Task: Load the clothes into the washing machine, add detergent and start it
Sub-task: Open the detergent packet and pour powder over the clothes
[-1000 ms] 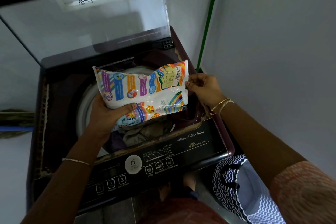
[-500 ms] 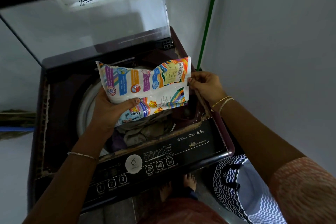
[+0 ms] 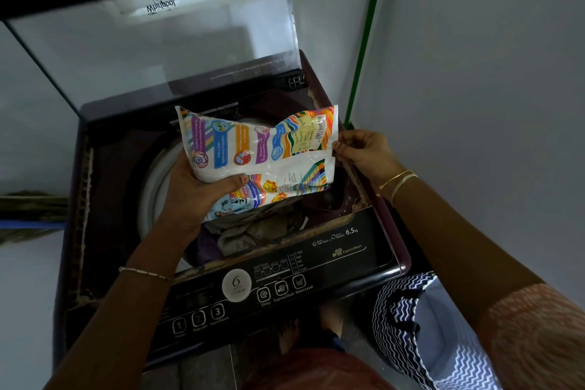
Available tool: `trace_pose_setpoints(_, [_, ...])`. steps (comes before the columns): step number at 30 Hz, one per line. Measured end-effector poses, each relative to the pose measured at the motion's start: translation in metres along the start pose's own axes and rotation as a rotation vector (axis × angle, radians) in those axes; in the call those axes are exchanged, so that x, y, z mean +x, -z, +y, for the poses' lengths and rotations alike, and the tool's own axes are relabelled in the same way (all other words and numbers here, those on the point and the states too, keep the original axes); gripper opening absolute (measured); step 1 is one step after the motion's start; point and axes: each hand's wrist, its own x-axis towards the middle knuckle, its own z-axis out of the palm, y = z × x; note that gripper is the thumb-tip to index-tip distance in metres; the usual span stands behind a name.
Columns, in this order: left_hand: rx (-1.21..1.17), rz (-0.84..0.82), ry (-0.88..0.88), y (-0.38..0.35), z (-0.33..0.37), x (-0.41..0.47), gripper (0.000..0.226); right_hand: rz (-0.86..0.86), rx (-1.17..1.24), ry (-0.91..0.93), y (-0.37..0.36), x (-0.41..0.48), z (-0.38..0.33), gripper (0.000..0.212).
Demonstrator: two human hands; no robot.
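A colourful white detergent packet point(image 3: 269, 149) lies sideways above the open drum of the dark top-loading washing machine point(image 3: 104, 168). My left hand point(image 3: 196, 190) grips the packet from below at its left end, thumb across the front. My right hand point(image 3: 364, 152) pinches the packet's right edge. Clothes point(image 3: 253, 231), beige and purple, lie in the drum under the packet. The glass lid point(image 3: 152, 41) stands raised at the back. The control panel point(image 3: 278, 288) with its buttons runs along the front.
A green pole point(image 3: 364, 38) leans in the corner behind the machine, close to the right wall point(image 3: 474, 73). A zigzag-patterned laundry bag point(image 3: 421, 326) stands at the machine's front right. My feet point(image 3: 329, 320) show below the panel on the tiled floor.
The packet has risen slightly and shifted a little right, still held by both hands. The right hand stays pinched on its right edge.
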Motion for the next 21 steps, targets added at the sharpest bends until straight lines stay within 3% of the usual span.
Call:
trace_pose_setpoints(7, [0.019, -0.010, 0.018, 0.009, -0.002, 0.001, 0.059, -0.049, -0.042, -0.013, 0.006, -0.003, 0.003, 0.007])
trace_pose_setpoints(21, [0.018, -0.034, 0.053, 0.011, 0.000, 0.002, 0.053, -0.077, -0.087, -0.042, 0.010, -0.006, 0.001, 0.023])
